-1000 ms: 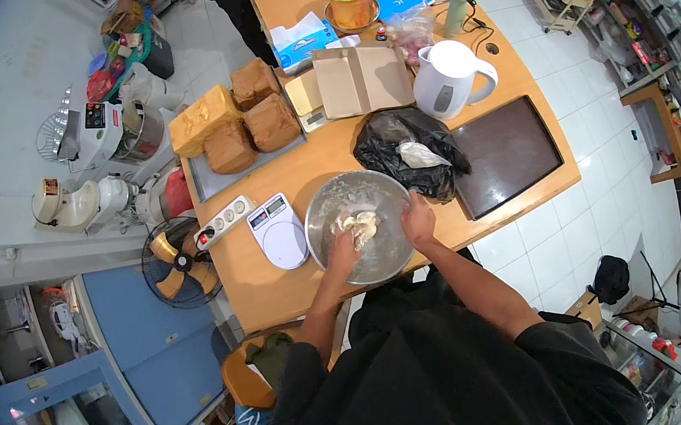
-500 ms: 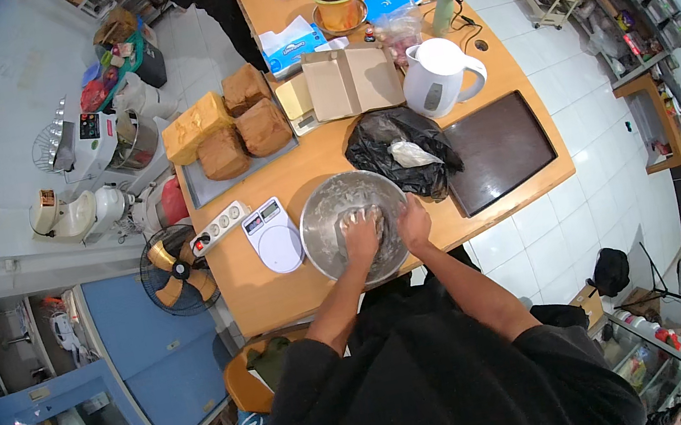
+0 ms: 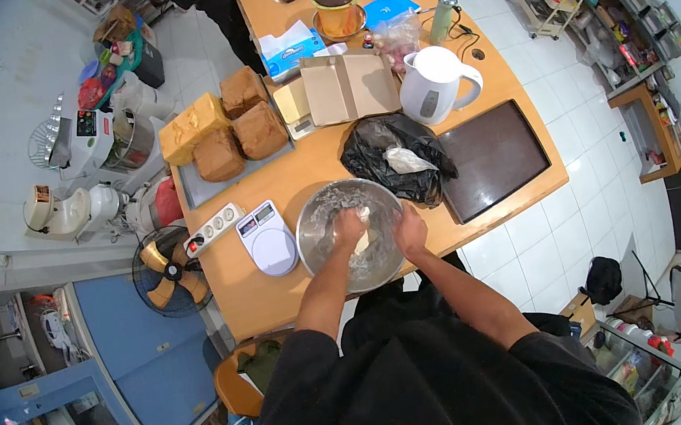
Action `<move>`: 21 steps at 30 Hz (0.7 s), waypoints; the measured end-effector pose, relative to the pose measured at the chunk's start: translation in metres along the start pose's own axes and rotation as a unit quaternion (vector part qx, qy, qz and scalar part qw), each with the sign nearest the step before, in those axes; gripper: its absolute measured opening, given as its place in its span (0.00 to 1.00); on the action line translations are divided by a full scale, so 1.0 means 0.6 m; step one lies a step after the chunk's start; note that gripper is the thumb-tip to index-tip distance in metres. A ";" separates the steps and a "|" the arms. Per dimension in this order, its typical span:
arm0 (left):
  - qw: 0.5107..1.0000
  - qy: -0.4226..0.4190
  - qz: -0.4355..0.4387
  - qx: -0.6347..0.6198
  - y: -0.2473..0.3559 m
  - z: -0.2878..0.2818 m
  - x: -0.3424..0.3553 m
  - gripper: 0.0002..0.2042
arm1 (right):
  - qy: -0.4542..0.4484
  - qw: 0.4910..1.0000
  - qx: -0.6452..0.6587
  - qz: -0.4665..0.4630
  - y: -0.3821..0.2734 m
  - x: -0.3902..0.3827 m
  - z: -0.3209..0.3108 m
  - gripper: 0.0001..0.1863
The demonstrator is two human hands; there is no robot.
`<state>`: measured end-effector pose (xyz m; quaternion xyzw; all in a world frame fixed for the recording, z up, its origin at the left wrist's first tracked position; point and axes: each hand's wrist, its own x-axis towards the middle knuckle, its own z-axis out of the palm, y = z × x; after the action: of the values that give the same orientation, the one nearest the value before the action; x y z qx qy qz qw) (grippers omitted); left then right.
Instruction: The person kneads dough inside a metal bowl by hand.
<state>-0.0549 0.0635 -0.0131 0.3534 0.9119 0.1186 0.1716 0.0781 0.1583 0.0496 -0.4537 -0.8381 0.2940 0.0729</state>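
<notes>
A steel mixing bowl [image 3: 376, 275] stands at the table's near edge, its inner wall smeared with pale residue. Inside it lies a lump of pale dough [image 3: 362, 244]. My left hand [image 3: 348, 226] reaches into the bowl with its fingers curled against the dough; the fingertips are partly hidden. On the bowl's right side, my right hand [image 3: 409, 229] is closed round the rim. Just left of the bowl sits a white kitchen scale [image 3: 274, 249]. Behind and to the right, a black plastic bag [image 3: 375, 149] has a small white bag [image 3: 409, 159] on it.
A dark baking tray [image 3: 498, 157] and white electric kettle [image 3: 433, 87] stand right. Brown loaves [image 3: 260, 129] fill a tray at left, behind a power strip [image 3: 215, 228]. An opened cardboard box [image 3: 348, 87] lies farther back. Another person [image 3: 208, 5] stands at the far left.
My left hand has gone from spread fingers on the dough to a more curled grip, and more pale dough shows beside it. My right hand stays on the rim.
</notes>
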 end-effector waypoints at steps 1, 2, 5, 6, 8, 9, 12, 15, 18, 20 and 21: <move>0.998 0.000 -0.036 -0.059 -0.003 -0.009 0.002 0.17 | 0.018 1.000 0.003 0.001 0.002 0.001 0.001 0.13; 0.991 0.000 -0.072 -0.116 -0.009 -0.017 0.003 0.18 | 0.019 1.000 0.005 0.001 0.002 0.004 -0.001 0.13; 0.972 -0.017 -0.040 -0.230 -0.031 -0.037 -0.024 0.21 | -0.004 0.999 0.003 0.031 0.007 0.015 -0.008 0.12; 0.968 -0.031 -0.039 -0.246 -0.029 -0.047 -0.033 0.23 | 0.013 1.000 -0.002 0.024 0.009 0.020 -0.007 0.12; 0.973 -0.046 0.024 -0.225 -0.051 -0.052 -0.053 0.23 | 0.029 0.999 -0.004 0.013 0.009 0.025 -0.009 0.12; 0.973 -0.064 0.087 -0.204 -0.061 -0.059 -0.059 0.24 | 0.032 0.999 0.001 -0.001 0.005 0.027 -0.013 0.12; 0.988 -0.130 0.070 -0.052 -0.064 -0.073 -0.085 0.23 | 0.033 0.999 0.004 -0.017 0.006 0.032 -0.016 0.11; 0.989 -0.135 0.062 -0.024 0.005 -0.127 -0.104 0.21 | 0.041 0.999 -0.002 -0.001 0.037 0.034 -0.006 0.10; 0.996 -0.076 0.033 0.011 0.015 -0.138 -0.130 0.21 | 0.039 0.999 -0.002 -0.003 0.025 0.028 -0.006 0.10; 0.998 -0.007 0.050 0.025 0.014 -0.134 -0.133 0.23 | 0.036 0.999 -0.008 0.002 0.017 0.025 -0.006 0.10; 1.000 -0.023 0.005 0.005 0.019 -0.139 -0.129 0.26 | 0.036 0.999 -0.006 -0.001 0.017 0.026 -0.005 0.10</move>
<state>-0.0276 0.0105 0.0848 0.3613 0.9066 0.1067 0.1904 0.0780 0.1764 0.0441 -0.4634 -0.8374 0.2718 0.1009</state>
